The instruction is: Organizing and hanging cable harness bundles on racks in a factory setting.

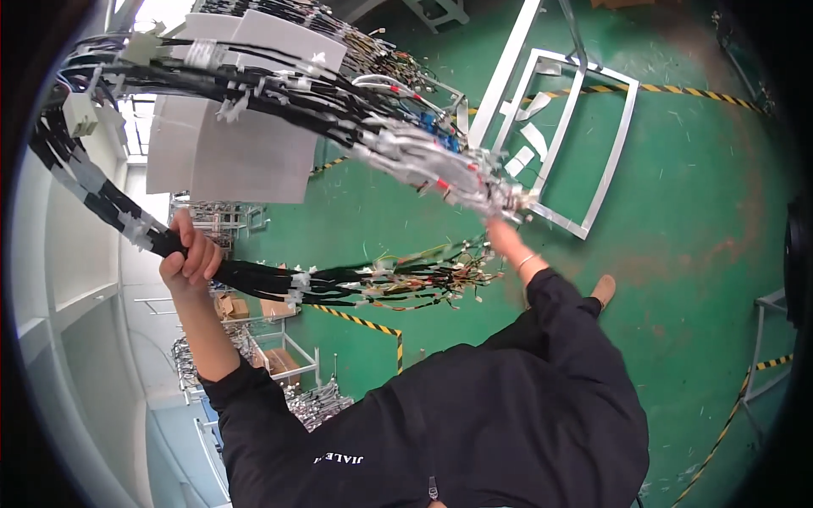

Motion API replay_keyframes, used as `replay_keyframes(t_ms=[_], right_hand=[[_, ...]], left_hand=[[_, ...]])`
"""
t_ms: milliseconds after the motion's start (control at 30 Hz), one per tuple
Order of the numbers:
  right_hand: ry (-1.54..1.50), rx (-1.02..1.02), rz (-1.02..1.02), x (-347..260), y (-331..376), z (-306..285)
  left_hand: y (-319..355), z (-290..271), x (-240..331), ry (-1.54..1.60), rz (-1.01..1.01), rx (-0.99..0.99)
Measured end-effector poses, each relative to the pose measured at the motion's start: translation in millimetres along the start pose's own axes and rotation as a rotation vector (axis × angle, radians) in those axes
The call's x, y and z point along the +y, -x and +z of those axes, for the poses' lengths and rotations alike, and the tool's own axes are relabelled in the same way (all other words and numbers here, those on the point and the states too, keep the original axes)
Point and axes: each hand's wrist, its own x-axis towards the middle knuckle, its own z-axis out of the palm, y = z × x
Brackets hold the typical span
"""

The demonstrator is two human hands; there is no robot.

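A thick wire harness [279,106] of black-wrapped cables, with white tags and connectors, arches over the left side and doubles back toward me. My left hand [195,254] is wrapped around its lower length, fingers closed on the black bundle. Beyond that grip, the loose end [440,275] fans out in thin coloured wires with small terminals. The upper length runs right to a blurred cluster of grey wires and connectors [474,182]. Just below that cluster, touching or very near it, is my right hand [506,240]; motion blur and the wires hide its fingers.
White panels [254,152] stand behind the harness, with more wire bundles [381,55] beyond. A metal frame [610,161] rises at the far right. Racks with cables and cardboard boxes [284,364] are at left. Yellow-black tape [360,320] marks the green floor [694,254].
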Motion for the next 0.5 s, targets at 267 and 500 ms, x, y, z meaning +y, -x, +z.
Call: replay_keyframes(t_ms=[267,500], right_hand=[[0.430,1.129,0.267,217.6,-9.4,-347.9],[0.057,0.325,0.193,188.3,75.1,-282.9]], left_hand=[[-1.5,-32.0,-7.6,0.054,0.020,-0.075],[-20.5,-1.3,-13.5,-0.023,0.009,0.046]])
